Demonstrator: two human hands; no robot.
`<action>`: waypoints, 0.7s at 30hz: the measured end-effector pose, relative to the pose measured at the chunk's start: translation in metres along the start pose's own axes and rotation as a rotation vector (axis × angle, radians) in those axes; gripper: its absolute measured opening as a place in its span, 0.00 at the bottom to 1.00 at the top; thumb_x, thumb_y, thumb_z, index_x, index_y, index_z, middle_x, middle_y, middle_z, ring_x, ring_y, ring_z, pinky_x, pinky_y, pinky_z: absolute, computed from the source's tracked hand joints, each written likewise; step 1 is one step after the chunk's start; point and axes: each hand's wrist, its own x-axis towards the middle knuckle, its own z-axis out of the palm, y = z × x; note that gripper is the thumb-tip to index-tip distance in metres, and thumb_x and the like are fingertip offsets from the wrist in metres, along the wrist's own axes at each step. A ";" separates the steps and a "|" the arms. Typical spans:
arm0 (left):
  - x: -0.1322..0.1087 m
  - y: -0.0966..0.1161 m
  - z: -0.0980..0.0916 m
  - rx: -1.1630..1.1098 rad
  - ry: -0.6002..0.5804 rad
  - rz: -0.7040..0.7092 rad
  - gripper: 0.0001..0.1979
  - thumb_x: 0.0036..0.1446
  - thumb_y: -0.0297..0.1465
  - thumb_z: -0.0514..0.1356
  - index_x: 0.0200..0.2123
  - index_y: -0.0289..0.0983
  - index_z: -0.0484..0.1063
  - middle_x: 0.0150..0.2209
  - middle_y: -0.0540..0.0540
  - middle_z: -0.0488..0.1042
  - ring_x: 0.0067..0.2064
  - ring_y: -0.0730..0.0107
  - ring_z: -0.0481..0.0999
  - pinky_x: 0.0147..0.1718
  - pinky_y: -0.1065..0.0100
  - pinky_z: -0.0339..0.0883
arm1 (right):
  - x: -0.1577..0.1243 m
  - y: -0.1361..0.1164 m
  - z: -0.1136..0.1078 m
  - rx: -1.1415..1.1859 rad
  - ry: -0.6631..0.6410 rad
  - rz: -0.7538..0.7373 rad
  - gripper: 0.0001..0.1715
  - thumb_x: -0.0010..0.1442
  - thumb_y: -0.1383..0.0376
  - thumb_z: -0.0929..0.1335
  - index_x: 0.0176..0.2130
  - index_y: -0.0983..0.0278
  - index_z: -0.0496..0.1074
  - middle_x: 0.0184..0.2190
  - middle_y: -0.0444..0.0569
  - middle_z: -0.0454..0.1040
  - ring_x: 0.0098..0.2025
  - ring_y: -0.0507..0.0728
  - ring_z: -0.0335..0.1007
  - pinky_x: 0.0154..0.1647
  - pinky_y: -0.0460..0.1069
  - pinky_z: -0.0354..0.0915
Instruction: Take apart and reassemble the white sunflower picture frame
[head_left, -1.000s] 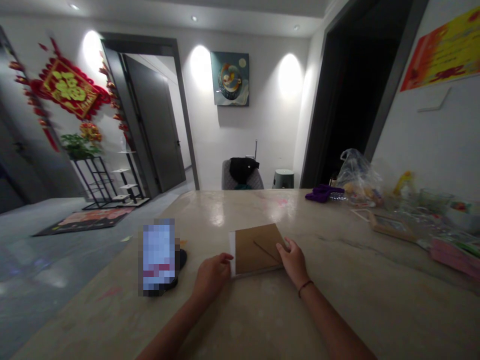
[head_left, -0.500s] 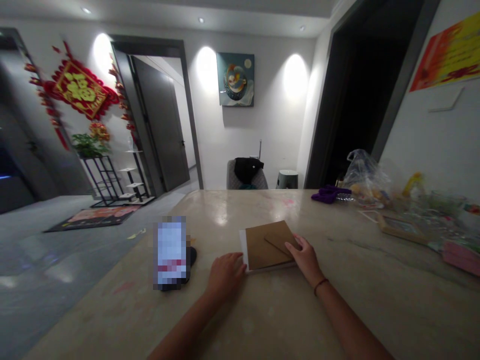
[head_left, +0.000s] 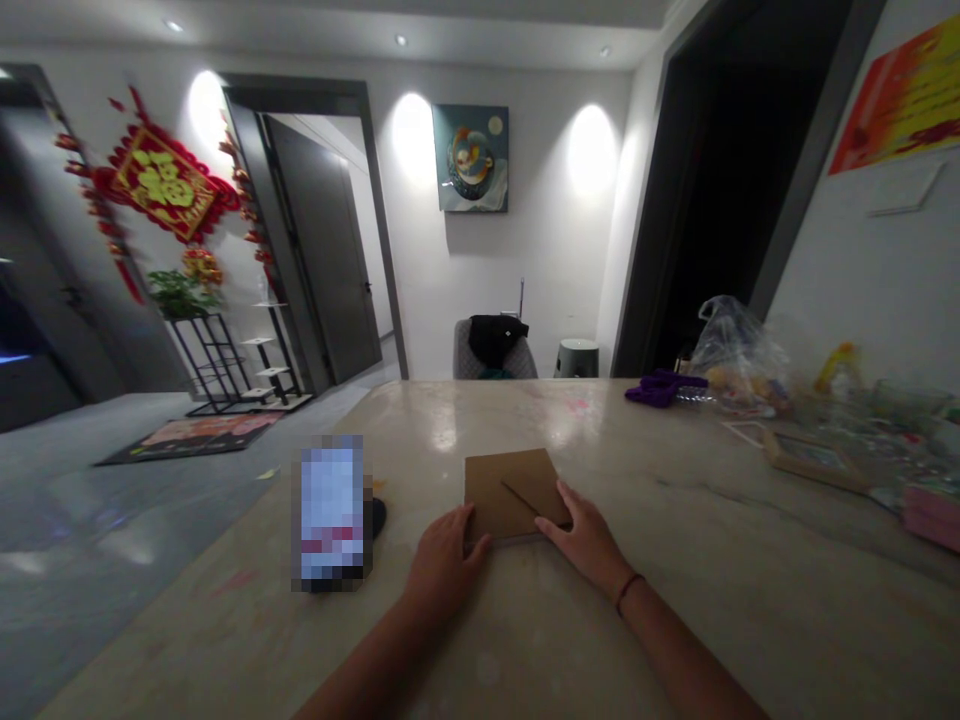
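A brown-backed picture frame (head_left: 495, 495) lies face down on the table, with a thin dark diagonal line across its board. A pale edge shows along its near side. My left hand (head_left: 444, 560) grips the frame's left edge, its thumb at the near left corner and its fingers along the side. On the opposite edge is my right hand (head_left: 589, 530), closed around the near right corner with the thumb on the brown board. A dark band circles my right wrist. The face of the frame is hidden underneath.
To the left stands a propped phone (head_left: 330, 510), its screen blurred. At the right lie a wooden frame (head_left: 814, 460), a purple cloth (head_left: 664, 388), a clear plastic bag (head_left: 739, 350) and a pink item (head_left: 934, 515). A chair (head_left: 465, 355) stands beyond the marble table (head_left: 525, 640).
The picture frame has shifted left and turned slightly. The white strip at its left side no longer shows. My left hand has closed on the left edge; my right hand moved left with the frame.
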 end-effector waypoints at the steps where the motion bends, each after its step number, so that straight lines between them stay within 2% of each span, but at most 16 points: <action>1: 0.000 0.000 0.000 0.008 -0.001 -0.001 0.26 0.52 0.40 0.52 0.52 0.33 0.61 0.53 0.38 0.65 0.55 0.60 0.63 0.53 0.61 0.54 | -0.001 -0.002 0.000 -0.030 -0.003 -0.007 0.38 0.49 0.53 0.65 0.54 0.70 0.59 0.54 0.58 0.62 0.56 0.61 0.57 0.56 0.56 0.52; 5: 0.000 -0.002 0.002 0.036 0.002 -0.010 0.30 0.51 0.43 0.53 0.54 0.33 0.59 0.54 0.37 0.64 0.55 0.58 0.62 0.54 0.59 0.53 | -0.004 -0.008 -0.001 -0.085 -0.012 -0.004 0.36 0.51 0.52 0.63 0.54 0.68 0.60 0.54 0.57 0.62 0.56 0.62 0.56 0.57 0.56 0.51; 12: 0.004 -0.007 0.002 0.071 -0.004 0.016 0.31 0.51 0.42 0.53 0.55 0.33 0.58 0.55 0.38 0.63 0.55 0.59 0.62 0.54 0.59 0.53 | 0.000 -0.007 -0.004 -0.035 -0.006 -0.008 0.36 0.48 0.52 0.66 0.52 0.68 0.63 0.51 0.56 0.66 0.53 0.60 0.61 0.54 0.54 0.55; 21: 0.004 -0.005 0.002 0.137 -0.021 0.028 0.31 0.53 0.42 0.51 0.56 0.31 0.56 0.56 0.37 0.62 0.56 0.58 0.61 0.55 0.60 0.52 | -0.002 -0.007 0.001 -0.148 -0.056 -0.027 0.36 0.52 0.50 0.62 0.54 0.69 0.60 0.56 0.59 0.58 0.58 0.62 0.52 0.57 0.58 0.48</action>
